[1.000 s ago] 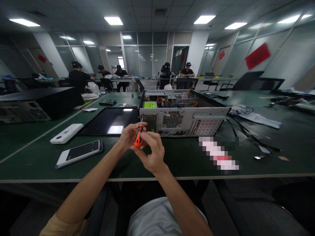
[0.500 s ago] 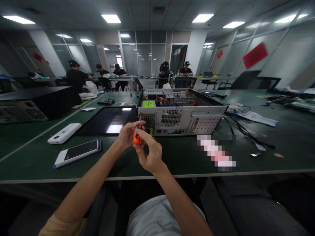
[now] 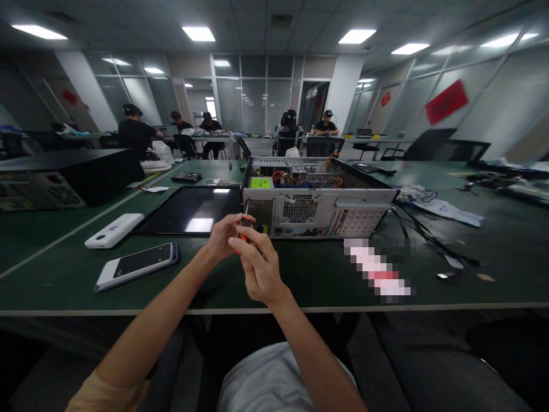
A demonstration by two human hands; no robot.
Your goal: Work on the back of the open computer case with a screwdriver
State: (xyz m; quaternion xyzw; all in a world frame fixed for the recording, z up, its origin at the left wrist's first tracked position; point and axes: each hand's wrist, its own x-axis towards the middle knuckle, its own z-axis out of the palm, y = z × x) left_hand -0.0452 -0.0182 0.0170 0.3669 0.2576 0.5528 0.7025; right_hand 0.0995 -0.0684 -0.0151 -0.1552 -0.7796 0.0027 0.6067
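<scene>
screwdriver (image 3: pixel 243 228) | both hands raised together, left hand (image 3: pixel 223 234) and right hand (image 3: pixel 257 269) clasping it

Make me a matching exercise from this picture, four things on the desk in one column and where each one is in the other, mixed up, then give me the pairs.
Things:
1. screwdriver
2. phone
3. computer case
4. side panel

Places:
A. lying flat, left of the computer case
B. open-topped, just beyond the hands
C. held between the left hand and right hand
D. screen up near the front edge of the table, left of the arms

Pairs: 1-C, 2-D, 3-B, 4-A
</scene>
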